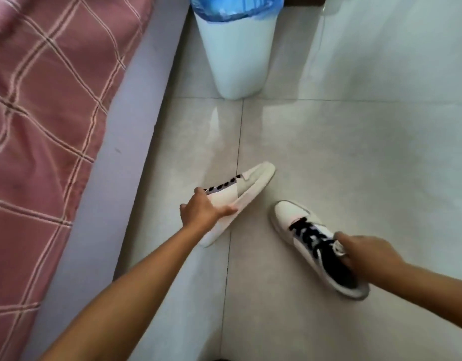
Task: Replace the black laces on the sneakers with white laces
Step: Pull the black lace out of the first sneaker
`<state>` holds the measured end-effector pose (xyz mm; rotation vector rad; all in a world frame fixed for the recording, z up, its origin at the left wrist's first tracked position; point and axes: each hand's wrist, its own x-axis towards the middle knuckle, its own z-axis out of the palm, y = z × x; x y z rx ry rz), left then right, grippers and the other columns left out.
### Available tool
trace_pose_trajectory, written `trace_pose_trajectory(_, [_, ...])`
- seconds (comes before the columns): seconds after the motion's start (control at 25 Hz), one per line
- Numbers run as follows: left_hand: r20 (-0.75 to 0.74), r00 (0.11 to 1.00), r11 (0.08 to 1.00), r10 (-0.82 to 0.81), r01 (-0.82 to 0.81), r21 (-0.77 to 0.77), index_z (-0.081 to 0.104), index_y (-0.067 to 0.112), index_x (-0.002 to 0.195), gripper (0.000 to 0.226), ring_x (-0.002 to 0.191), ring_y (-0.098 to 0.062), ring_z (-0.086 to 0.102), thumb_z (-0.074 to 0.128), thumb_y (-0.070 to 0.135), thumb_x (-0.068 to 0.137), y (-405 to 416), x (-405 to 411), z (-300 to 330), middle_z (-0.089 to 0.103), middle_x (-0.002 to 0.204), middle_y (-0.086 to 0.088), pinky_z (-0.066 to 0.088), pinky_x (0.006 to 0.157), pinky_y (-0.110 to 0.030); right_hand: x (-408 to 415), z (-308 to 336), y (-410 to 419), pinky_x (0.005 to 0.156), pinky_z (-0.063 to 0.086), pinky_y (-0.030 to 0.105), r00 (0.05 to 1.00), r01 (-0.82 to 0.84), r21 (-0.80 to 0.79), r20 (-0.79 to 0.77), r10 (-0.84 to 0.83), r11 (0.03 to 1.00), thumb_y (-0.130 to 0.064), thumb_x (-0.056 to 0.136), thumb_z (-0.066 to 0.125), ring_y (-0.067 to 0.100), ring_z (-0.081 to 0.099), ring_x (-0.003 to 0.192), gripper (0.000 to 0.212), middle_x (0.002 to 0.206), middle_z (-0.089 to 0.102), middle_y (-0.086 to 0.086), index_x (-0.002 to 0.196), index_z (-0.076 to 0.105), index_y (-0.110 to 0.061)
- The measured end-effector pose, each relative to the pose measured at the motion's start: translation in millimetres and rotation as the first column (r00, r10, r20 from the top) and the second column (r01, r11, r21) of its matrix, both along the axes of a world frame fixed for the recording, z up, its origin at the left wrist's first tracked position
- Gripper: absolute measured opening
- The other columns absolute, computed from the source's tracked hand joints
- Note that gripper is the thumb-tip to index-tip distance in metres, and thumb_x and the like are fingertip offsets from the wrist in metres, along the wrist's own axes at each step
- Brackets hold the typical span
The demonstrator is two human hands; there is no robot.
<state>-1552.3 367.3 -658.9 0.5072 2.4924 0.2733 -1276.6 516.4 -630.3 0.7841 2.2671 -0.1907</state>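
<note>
On the tiled floor [354, 152], between a bed with a pink checked cover [42, 126] and a white bin [237, 56], both sneakers are in hand. Left sneaker [240, 196] is tipped on its side, sole facing right, long axis running from heel near the viewer to toe up-right; the left hand [201, 212] grips it at mid-length, thumb along the sole edge. Right sneaker [310, 243] sits upright, toe pointing up-left, heel down-right; the right hand [365, 251] grips its collar at the heel end. Black laces [306, 233] remain threaded in both. No white laces are visible. Judgement: each hand is nearest its own shoe; unlacing has not begun.
</note>
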Motion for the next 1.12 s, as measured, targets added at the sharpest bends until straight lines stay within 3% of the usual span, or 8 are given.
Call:
trace_pose_trajectory(0.12, [-0.100, 0.986, 0.972, 0.131, -0.108, 0.211, 0.042, 0.011, 0.110, 0.060, 0.106, -0.028, 0.056, 0.072, 0.050, 0.075, 42, 22, -6, 0.060, 0.117, -0.005, 0.029, 0.083, -0.033, -28, 6, 53, 0.067, 0.041, 0.032, 0.944, 0.265, 0.061, -0.220, -0.246, 0.962, -0.036, 0.093, 0.046, 0.031, 0.060, 0.096, 0.025, 0.106, 0.064, 0.012, 0.107, 0.051, -0.017])
trace_pose_trajectory(0.24, [-0.141, 0.953, 0.936, -0.266, 0.291, 0.197, 0.036, 0.010, 0.125, 0.048, 0.107, -0.029, 0.056, 0.058, 0.031, 0.089, 75, 31, -8, 0.058, 0.120, -0.007, 0.035, 0.083, -0.033, -62, -7, 84, 0.067, 0.037, 0.032, 0.843, 0.437, 0.016, -0.356, -0.403, 0.899, -0.029, 0.091, 0.050, 0.035, 0.058, 0.096, 0.023, 0.105, 0.062, 0.017, 0.104, 0.050, -0.011])
trace_pose_trajectory(0.36, [-0.277, 0.548, 0.557, -0.789, 0.829, 0.052, 0.043, 0.016, 0.129, 0.045, 0.098, -0.028, 0.059, 0.056, 0.023, 0.087, 75, 46, -26, 0.064, 0.109, -0.005, 0.036, 0.086, -0.035, -71, -29, 87, 0.072, 0.041, 0.034, 0.841, 0.463, -0.053, -0.289, -0.458, 0.885, -0.025, 0.090, 0.048, 0.036, 0.058, 0.100, 0.038, 0.113, 0.060, 0.019, 0.124, 0.038, -0.011])
trace_pose_trajectory(0.44, [-0.512, 0.344, 0.429, -0.787, 0.902, -0.054, 0.065, 0.011, 0.108, 0.034, 0.069, -0.025, 0.061, 0.056, 0.017, 0.076, 73, 49, -41, 0.066, 0.078, -0.004, 0.043, 0.066, -0.028, -67, -40, 90, 0.074, 0.048, 0.039, 0.777, 0.533, -0.173, -0.288, -0.560, 0.828, -0.020, 0.088, 0.046, 0.038, 0.061, 0.093, 0.048, 0.113, 0.059, 0.020, 0.133, 0.030, -0.016])
trace_pose_trajectory(0.56, [-0.525, 0.464, 0.567, -0.713, 0.823, -0.042, 0.072, 0.007, 0.088, 0.030, 0.055, -0.023, 0.060, 0.052, 0.016, 0.068, 89, 55, -35, 0.063, 0.063, -0.005, 0.042, 0.048, -0.024, -64, -39, 113, 0.072, 0.044, 0.034, 0.822, 0.487, -0.117, -0.274, -0.499, 0.866, -0.015, 0.088, 0.043, 0.036, 0.060, 0.097, 0.045, 0.114, 0.060, 0.018, 0.132, 0.035, -0.017])
trace_pose_trajectory(0.68, [-0.257, 0.714, 0.750, -0.652, 0.656, -0.081, 0.052, 0.004, 0.115, 0.030, 0.096, -0.030, 0.059, 0.054, 0.019, 0.089, 121, 59, -11, 0.062, 0.104, -0.012, 0.042, 0.073, -0.034, -61, -30, 139, 0.068, 0.040, 0.030, 0.916, 0.357, -0.023, -0.186, -0.355, 0.934, -0.019, 0.090, 0.043, 0.033, 0.059, 0.099, 0.033, 0.112, 0.060, 0.015, 0.122, 0.043, -0.013])
trace_pose_trajectory(0.96, [-0.118, 0.651, 0.661, -0.750, 0.746, -0.086, 0.044, 0.012, 0.131, 0.044, 0.097, -0.036, 0.056, 0.035, 0.032, 0.093, 121, 43, 4, 0.057, 0.115, -0.012, 0.049, 0.077, -0.043, -60, -21, 195, 0.040, 0.034, 0.021, 0.798, 0.380, -0.658, -0.122, -0.589, 0.651, -0.040, 0.089, 0.059, 0.019, 0.045, 0.045, 0.029, 0.069, 0.056, 0.012, 0.092, 0.047, -0.014])
trace_pose_trajectory(1.12, [-0.205, 0.788, 0.806, -0.581, 0.592, -0.012, 0.054, 0.014, 0.120, 0.033, 0.106, -0.025, 0.054, 0.039, 0.033, 0.097, 115, 30, 27, 0.054, 0.116, -0.004, 0.046, 0.082, -0.036, -47, -32, 222, 0.072, 0.049, 0.036, 0.592, 0.561, -0.498, -0.317, -0.741, 0.661, -0.037, 0.089, 0.058, 0.032, 0.057, 0.095, 0.058, 0.119, 0.049, 0.017, 0.135, 0.030, -0.015])
